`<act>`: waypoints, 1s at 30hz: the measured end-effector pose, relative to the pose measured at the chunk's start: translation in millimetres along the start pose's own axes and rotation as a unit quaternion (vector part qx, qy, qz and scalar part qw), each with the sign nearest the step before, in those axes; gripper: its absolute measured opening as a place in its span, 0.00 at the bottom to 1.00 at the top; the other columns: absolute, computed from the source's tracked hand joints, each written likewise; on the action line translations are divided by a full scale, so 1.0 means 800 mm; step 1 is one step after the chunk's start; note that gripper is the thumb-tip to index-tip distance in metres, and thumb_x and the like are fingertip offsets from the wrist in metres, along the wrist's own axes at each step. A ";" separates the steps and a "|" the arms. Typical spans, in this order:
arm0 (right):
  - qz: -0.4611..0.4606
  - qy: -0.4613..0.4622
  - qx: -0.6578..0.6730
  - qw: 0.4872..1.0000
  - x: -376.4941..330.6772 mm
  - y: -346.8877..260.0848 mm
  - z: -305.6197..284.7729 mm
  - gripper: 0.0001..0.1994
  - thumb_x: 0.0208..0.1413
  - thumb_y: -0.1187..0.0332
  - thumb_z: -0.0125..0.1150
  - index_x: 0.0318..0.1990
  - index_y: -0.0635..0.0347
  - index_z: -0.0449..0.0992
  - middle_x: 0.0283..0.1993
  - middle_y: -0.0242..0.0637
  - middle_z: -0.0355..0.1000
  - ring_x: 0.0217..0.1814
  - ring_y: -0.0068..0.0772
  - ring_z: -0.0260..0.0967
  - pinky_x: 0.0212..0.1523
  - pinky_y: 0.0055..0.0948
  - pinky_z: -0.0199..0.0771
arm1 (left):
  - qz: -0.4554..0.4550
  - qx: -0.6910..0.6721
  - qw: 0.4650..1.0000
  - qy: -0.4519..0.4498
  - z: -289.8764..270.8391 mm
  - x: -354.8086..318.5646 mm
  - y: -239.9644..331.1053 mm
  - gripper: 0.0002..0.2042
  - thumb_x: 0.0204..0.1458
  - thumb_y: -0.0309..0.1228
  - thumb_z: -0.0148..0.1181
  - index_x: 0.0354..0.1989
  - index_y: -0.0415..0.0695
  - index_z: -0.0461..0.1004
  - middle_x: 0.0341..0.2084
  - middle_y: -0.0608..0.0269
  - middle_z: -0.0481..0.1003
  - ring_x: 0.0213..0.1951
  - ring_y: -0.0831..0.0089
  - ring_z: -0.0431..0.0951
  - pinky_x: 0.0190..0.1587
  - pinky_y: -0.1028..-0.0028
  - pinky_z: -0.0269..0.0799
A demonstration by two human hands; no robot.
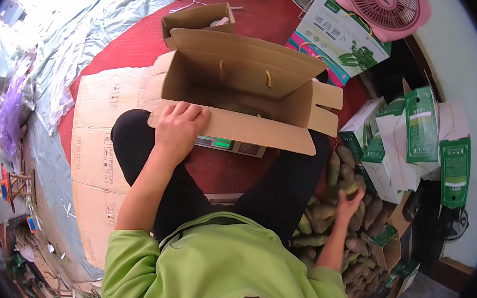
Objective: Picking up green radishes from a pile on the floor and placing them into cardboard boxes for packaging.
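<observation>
— What have your hands got hold of?

— My left hand (pixel 179 125) has its grip folded over the near flap of the open cardboard box (pixel 239 86), fingers curled on the flap's edge. My right hand (pixel 349 201) reaches out to my right side and its grip is closed round one greenish fruit (pixel 352 188) lifted off the pile of fruit (pixel 350 240) on the floor.

— Where does the box stand?

— On a weighing scale (pixel 230 145) in front of my knees; only its display strip with a green-lit window shows under the flap. The scale sits on a red mat (pixel 128 41), with a flattened brown carton (pixel 97 152) spread on my left.

— And the packaging around?

— Green-and-white cartons (pixel 424 129) are stacked at my right beyond the pile. A larger white box with green printing (pixel 341 32) lies further off, a pink fan (pixel 385 8) lying on top of it.
</observation>
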State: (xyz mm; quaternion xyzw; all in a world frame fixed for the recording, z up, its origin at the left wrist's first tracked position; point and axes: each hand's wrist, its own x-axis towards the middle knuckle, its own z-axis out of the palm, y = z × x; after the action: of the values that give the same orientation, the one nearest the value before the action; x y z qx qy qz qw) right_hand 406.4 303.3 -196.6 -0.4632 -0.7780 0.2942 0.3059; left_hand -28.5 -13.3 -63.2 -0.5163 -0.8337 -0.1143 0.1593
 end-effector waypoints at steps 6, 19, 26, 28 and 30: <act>-0.071 0.064 0.182 0.979 0.110 -0.251 -0.047 0.32 0.47 0.81 0.64 0.61 0.65 0.57 0.57 0.42 0.63 0.61 0.36 0.61 0.63 0.35 0.59 | 0.004 0.000 1.000 -0.009 -0.001 0.004 0.007 0.12 0.44 0.27 0.54 0.38 0.49 0.76 0.33 0.71 0.73 0.40 0.71 0.74 0.44 0.70 0.70; -0.378 -0.343 -0.019 0.860 0.169 -0.391 0.211 0.29 0.42 0.73 0.68 0.55 0.55 0.67 0.52 0.42 0.69 0.55 0.48 0.64 0.56 0.42 0.67 | -0.006 0.014 1.000 -0.016 0.001 0.005 0.008 0.12 0.45 0.28 0.54 0.39 0.50 0.77 0.33 0.72 0.73 0.41 0.72 0.74 0.44 0.70 0.69; -0.337 -0.394 -0.066 0.853 0.172 -0.365 0.229 0.24 0.48 0.67 0.62 0.55 0.58 0.70 0.54 0.46 0.70 0.56 0.45 0.66 0.56 0.37 0.67 | -0.001 -0.009 1.000 -0.016 -0.001 0.003 0.009 0.13 0.44 0.26 0.53 0.39 0.51 0.76 0.33 0.72 0.73 0.42 0.71 0.74 0.43 0.70 0.69; -0.258 -0.364 0.047 0.894 0.180 -0.364 0.187 0.21 0.49 0.68 0.63 0.53 0.59 0.72 0.47 0.42 0.74 0.49 0.35 0.72 0.51 0.30 0.70 | 0.001 0.006 0.999 -0.034 0.000 0.004 0.010 0.13 0.44 0.26 0.53 0.40 0.51 0.75 0.34 0.72 0.73 0.42 0.70 0.73 0.44 0.69 0.69; -0.185 -0.291 0.146 0.927 0.184 -0.338 0.142 0.18 0.52 0.69 0.62 0.51 0.58 0.74 0.43 0.37 0.76 0.44 0.27 0.72 0.47 0.27 0.71 | -0.003 0.021 0.998 -0.054 0.003 0.006 0.010 0.15 0.43 0.25 0.52 0.41 0.52 0.74 0.36 0.71 0.74 0.43 0.69 0.73 0.45 0.68 0.69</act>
State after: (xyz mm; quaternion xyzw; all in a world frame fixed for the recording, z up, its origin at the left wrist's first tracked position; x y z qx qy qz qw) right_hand 118.9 308.7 -39.1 -0.1555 -0.8529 0.4649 0.1793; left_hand -23.8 -5.1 -63.4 -0.5159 -0.8447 -0.0694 0.1249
